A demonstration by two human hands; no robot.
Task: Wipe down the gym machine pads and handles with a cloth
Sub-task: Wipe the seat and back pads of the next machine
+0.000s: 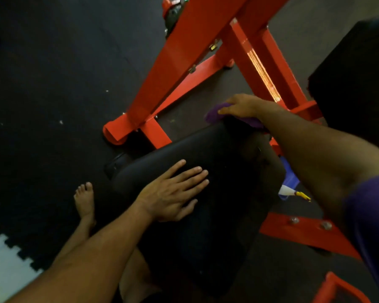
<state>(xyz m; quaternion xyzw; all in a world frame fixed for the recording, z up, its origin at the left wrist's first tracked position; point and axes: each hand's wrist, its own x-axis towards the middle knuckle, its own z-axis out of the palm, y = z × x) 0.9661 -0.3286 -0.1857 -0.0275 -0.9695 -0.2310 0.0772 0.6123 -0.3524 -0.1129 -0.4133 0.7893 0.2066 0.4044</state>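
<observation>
A black padded seat (217,171) of a red-framed gym machine (184,53) fills the middle of the head view. My left hand (173,191) lies flat on the near part of the pad, fingers spread, holding nothing. My right hand (241,106) presses a purple cloth (214,113) against the pad's far edge, with the fingers curled over the cloth. Part of the cloth is hidden under my hand and forearm.
Dark rubber floor mats (53,73) surround the machine. My bare left foot (84,202) stands on the mat left of the pad. A blue spray bottle with a white and yellow nozzle (290,189) lies right of the pad. A second black pad (359,79) rises at far right.
</observation>
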